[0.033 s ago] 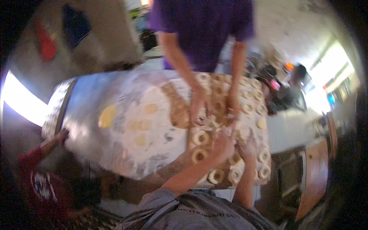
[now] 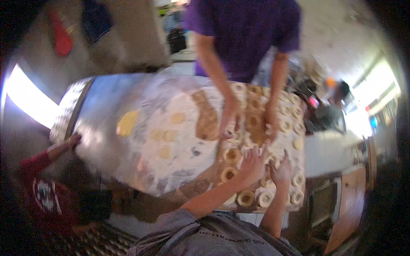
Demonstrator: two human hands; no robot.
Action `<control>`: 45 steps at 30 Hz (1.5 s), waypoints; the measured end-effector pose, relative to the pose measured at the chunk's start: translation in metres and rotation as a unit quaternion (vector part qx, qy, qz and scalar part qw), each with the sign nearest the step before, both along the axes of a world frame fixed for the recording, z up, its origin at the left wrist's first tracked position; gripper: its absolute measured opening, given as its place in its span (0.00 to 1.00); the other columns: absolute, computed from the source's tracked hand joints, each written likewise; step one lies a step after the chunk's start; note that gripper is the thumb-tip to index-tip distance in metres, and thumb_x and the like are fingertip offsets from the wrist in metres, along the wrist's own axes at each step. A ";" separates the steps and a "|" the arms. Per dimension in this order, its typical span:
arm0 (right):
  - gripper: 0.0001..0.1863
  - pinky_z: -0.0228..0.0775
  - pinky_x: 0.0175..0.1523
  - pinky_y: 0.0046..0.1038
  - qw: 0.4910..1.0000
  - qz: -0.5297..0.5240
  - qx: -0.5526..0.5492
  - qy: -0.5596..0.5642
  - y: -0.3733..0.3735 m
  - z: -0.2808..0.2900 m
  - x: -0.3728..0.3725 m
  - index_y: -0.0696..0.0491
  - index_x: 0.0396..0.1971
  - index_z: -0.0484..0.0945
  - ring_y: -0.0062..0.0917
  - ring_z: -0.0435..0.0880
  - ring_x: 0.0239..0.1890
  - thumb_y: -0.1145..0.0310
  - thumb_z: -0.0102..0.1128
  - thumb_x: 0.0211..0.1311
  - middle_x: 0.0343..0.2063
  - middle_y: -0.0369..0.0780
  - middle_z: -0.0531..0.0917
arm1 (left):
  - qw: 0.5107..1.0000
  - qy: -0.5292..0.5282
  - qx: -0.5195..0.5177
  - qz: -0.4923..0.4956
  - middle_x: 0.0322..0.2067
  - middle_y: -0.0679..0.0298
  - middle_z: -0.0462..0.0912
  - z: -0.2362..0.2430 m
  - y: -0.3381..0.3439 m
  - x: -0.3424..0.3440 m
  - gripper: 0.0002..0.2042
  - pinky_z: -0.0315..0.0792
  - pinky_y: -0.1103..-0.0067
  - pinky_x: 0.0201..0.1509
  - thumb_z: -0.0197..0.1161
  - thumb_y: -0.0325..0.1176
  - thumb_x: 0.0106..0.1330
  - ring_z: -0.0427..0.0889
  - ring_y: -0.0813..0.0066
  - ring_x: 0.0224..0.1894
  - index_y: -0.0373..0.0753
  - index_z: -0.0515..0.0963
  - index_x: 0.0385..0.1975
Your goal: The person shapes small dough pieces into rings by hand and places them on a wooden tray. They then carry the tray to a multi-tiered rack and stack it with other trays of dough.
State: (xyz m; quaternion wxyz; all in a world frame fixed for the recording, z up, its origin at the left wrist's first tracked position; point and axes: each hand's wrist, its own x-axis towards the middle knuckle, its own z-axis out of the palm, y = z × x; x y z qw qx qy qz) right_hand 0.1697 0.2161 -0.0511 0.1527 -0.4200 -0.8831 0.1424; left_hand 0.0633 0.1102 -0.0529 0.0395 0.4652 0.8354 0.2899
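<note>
Evidently, pale dough (image 2: 272, 156) lies between the left fingers (image 2: 255, 154) and right fingers (image 2: 285, 160).

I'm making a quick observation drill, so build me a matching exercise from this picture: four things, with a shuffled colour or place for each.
1. Ring-shaped pieces
2. Largest yellow piece
3. Shirt across the table
4. Sleeve at far left

A. Purple
B. Left of the small yellow discs
C. Dark red
D. At the table's right end

Pairs: 1-D, 2-B, 3-A, 4-C

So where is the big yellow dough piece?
In the head view, the big yellow dough piece lies left of centre on the table, left of the smaller yellow rounds.
</note>
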 end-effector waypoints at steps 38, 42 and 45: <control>0.20 0.70 0.34 0.22 0.663 0.171 -0.614 0.392 -0.192 -0.017 -0.183 0.50 0.58 0.63 0.21 0.77 0.35 0.57 0.41 0.70 0.32 0.35 0.76 | 0.666 -0.580 0.467 0.044 0.34 0.65 0.74 0.008 -0.201 -0.146 0.13 0.75 0.76 0.33 0.54 0.32 0.66 0.78 0.69 0.35 0.39 0.66 0.48; 0.29 0.73 0.37 0.19 0.573 0.149 -0.677 0.437 -0.166 0.022 -0.144 0.49 0.64 0.59 0.18 0.74 0.31 0.45 0.36 0.72 0.33 0.33 0.74 | 0.896 -0.364 0.245 0.067 0.34 0.52 0.79 0.001 -0.164 -0.112 0.16 0.73 0.67 0.33 0.47 0.42 0.71 0.81 0.53 0.32 0.36 0.68 0.48; 0.27 0.76 0.36 0.26 0.655 0.225 -0.573 0.438 -0.126 0.026 -0.104 0.47 0.63 0.60 0.24 0.80 0.31 0.46 0.34 0.73 0.32 0.37 0.78 | 0.922 -0.285 0.257 0.047 0.36 0.40 0.80 0.041 -0.115 -0.067 0.21 0.72 0.60 0.38 0.41 0.46 0.73 0.79 0.38 0.38 0.32 0.69 0.49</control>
